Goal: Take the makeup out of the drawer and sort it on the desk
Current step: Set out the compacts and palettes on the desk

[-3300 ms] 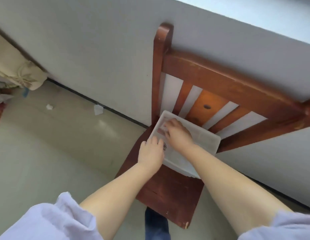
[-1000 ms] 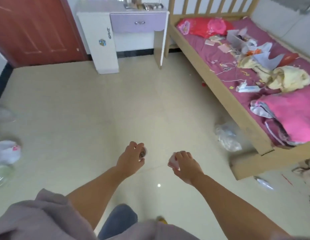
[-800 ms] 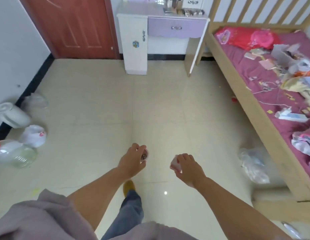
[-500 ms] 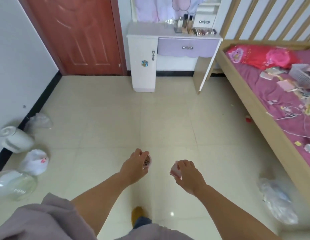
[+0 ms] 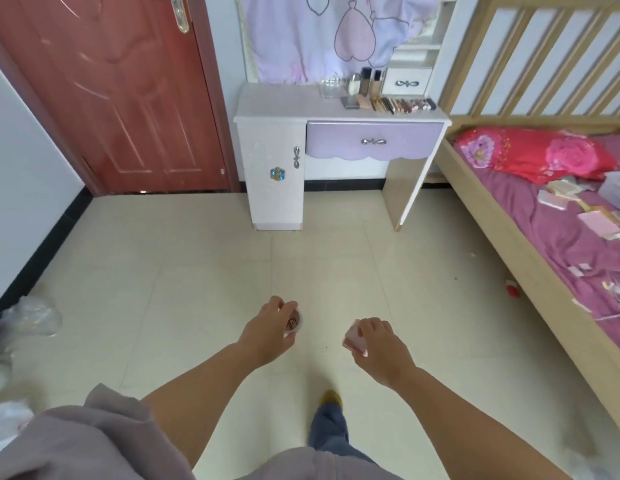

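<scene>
My left hand [image 5: 267, 334] grips a small round pink makeup compact [image 5: 294, 324] with dark lettering on its face. My right hand [image 5: 381, 351] holds a small pink rectangular makeup case [image 5: 353, 342]. Both hands hang out in front of me over the tiled floor. Ahead stands the white desk [image 5: 284, 105] with a shut lilac drawer [image 5: 374, 140]. A row of makeup palettes [image 5: 391, 105] and two foundation bottles [image 5: 370, 81] sit along the desk's back right.
A red door [image 5: 111, 91] is left of the desk. A wooden bed [image 5: 516, 244] with purple sheet, red pillow and scattered items runs along the right. Plastic bags [image 5: 28, 320] lie by the left wall. A small red object [image 5: 512, 289] lies on the floor beside the bed.
I turned from the chair and its plastic box, and have walked across the floor toward the desk, which is now nearer and higher in view. Both hands keep hold of their items.
</scene>
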The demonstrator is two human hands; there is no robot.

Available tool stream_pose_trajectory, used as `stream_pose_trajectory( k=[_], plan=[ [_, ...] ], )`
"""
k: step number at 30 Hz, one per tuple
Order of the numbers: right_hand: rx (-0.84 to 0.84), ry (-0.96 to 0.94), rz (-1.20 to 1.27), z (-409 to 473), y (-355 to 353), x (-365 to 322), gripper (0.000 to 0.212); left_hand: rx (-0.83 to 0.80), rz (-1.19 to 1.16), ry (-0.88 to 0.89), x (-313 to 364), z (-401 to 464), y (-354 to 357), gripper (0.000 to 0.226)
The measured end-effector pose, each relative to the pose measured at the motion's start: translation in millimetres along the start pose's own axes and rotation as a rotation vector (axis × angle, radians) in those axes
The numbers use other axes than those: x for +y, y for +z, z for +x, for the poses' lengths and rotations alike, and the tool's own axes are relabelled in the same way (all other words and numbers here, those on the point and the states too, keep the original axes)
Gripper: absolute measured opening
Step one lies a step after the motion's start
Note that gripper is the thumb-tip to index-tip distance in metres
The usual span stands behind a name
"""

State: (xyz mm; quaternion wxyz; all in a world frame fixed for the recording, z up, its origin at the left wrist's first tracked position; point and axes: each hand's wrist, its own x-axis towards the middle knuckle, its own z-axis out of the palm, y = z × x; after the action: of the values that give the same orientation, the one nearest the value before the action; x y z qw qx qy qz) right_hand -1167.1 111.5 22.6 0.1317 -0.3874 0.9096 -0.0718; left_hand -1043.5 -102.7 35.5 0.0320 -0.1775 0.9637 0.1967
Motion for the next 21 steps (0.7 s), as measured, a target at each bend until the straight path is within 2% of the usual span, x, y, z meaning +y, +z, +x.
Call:
stream_pose_trajectory(
  k=[6,13,16,21],
  plan=[
    [0.008,-0.112,-0.007,154,-51,24,0.043,0.054,-0.069,-0.135,-25,128,-41,0.053],
    [-0.030,-0.182,-0.032,324,-83,24,0.042,0.034,-0.071,-0.223,-83,254,-67,0.054],
    [-0.012,-0.187,-0.043,407,-91,18,0.043,0.042,-0.069,-0.209,-123,328,-85,0.055],
    [-0.025,-0.090,-0.003,528,-117,6,0.039,0.052,-0.098,-0.164,-180,453,-138,0.052]
  ],
)
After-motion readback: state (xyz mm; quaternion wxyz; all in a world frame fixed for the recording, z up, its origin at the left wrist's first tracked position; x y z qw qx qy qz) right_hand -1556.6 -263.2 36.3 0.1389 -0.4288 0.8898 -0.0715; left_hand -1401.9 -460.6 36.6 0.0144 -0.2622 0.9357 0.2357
